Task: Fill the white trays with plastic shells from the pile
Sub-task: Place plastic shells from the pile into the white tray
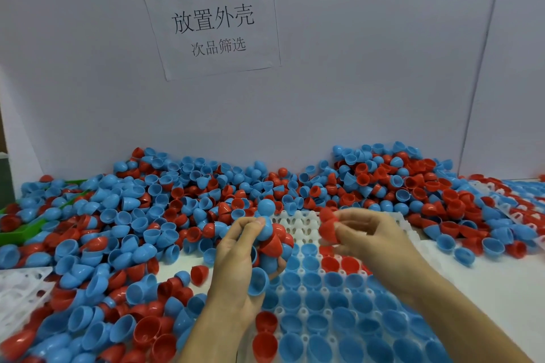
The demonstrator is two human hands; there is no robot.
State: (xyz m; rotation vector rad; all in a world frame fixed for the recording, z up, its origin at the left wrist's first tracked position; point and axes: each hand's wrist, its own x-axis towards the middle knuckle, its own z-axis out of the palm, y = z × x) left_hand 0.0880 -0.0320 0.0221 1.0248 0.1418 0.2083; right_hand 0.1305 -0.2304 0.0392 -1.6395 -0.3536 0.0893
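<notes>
Left hand (236, 256): we see it near the middle, fingers curled round a cluster of shells (269, 240), blue and red together, with a blue shell (266, 207) sticking up above the fingertips.
Right hand (370, 233): we find it just right of the left hand, thumb and fingers pinching one red shell (328, 225) held above the tray's far end.
Tray (298, 222): white, lying under both hands and running toward us; we see its near rows filled mostly with blue shells, open sides up, a few red ones among them, and its far rows bare.
Pile (177, 200): we see red and blue shells heaped across the table from the far left to the far right, against the wall, thickest on the left of the tray.
Second tray (20, 283): white, at the near left edge, partly buried by shells.
Right trays (513, 206): at the far right we make out more white trays with shells in them; how full they are we cannot tell.
Green bin (17, 234): at the left edge, half covered by the pile.
Sign (212, 23): a paper sheet with printed characters, fixed to the grey wall above the pile.
</notes>
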